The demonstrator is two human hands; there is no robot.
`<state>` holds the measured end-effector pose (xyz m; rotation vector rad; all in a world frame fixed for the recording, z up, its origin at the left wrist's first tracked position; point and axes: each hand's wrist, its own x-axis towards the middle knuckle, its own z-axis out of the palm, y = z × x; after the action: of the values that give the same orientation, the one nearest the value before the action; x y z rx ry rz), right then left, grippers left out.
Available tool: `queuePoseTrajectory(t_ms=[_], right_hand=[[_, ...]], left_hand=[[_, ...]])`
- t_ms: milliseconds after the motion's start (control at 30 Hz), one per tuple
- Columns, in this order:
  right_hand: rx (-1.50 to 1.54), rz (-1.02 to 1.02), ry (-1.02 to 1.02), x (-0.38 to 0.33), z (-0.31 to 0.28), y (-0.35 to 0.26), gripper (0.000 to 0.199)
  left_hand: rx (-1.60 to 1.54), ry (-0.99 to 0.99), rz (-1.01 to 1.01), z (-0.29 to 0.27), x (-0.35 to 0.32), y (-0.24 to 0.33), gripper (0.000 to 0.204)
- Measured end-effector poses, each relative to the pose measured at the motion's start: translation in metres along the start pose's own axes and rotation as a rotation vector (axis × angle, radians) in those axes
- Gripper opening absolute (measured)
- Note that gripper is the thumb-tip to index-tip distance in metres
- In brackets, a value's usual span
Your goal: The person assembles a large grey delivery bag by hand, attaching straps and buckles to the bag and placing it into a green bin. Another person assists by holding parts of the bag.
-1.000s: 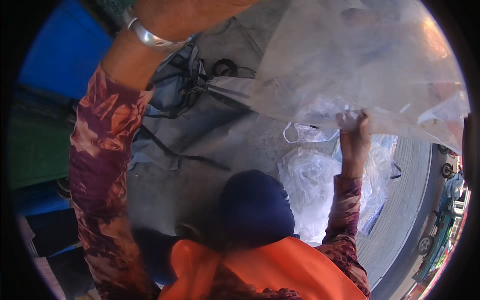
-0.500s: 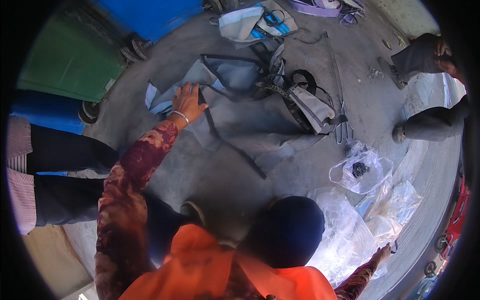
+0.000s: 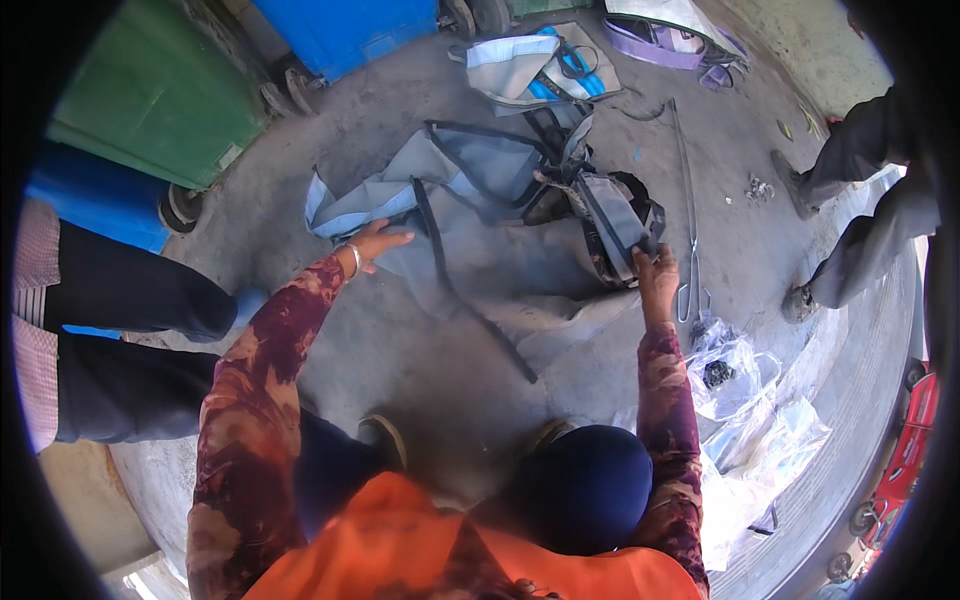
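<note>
**Seemingly soft, floppy grey bag reached for on concrete**

Below, a large grey fabric bag [image 3: 470,215] is seen spread flat and crumpled on the concrete floor [image 3: 420,370], between both outstretched arms. The left hand [image 3: 375,243], with a bangle at the wrist, is laid open on the bag's left part, fingers spread, nothing closed in them. The right hand [image 3: 655,275] is raised at the bag's bunched right end, where dark straps [image 3: 615,215] are gathered; the fingers seem closed on a fold or strap there, though it cannot be told for sure. A long dark strap [image 3: 455,290] is trailed across the cloth toward the feet.

The bag is judged limp and light for its size, likely to sag and slide when lifted, not fragile. Firmest hold is judged to be at the straps or a gathered edge, not the flat cloth.

Clear plastic bags [image 3: 745,400] are heaped at right. A green bin [image 3: 150,95] and a blue bin [image 3: 340,30] are set beyond. Another person's legs [image 3: 120,300] are seen at left, another's [image 3: 860,200] at right.
</note>
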<state>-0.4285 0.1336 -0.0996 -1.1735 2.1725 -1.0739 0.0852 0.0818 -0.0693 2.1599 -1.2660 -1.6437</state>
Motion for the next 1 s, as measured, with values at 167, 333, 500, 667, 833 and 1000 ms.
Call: queuePoseTrajectory(t_ms=[167, 333, 500, 667, 833, 1000], right_hand=[[0.079, -0.661, -0.216, -0.097, 0.089, -0.049, 0.036], [0.018, -0.974, -0.701, -0.209, 0.129, -0.056, 0.04], [-0.313, -0.879, -1.252, -0.228, 0.124, -0.035, 0.048], [0.12, -1.022, -1.006, -0.243, 0.093, -0.015, 0.048], [-0.076, -0.647, -1.093, -0.246, 0.06, 0.031, 0.022], [0.06, -0.611, -0.968, -0.236, 0.034, 0.078, 0.015]], left_hand=[[0.745, 0.374, 0.338, 0.031, -0.05, 0.063, 0.104], [0.722, 0.231, 1.253, 0.134, -0.102, 0.099, 0.089], [1.06, 0.003, 0.814, 0.197, -0.102, 0.061, 0.079], [0.961, -0.077, 0.799, 0.182, -0.06, 0.026, 0.055], [0.615, -0.133, 0.97, 0.091, -0.041, 0.058, 0.034], [0.573, 0.24, 0.828, -0.07, -0.032, 0.092, 0.037]])
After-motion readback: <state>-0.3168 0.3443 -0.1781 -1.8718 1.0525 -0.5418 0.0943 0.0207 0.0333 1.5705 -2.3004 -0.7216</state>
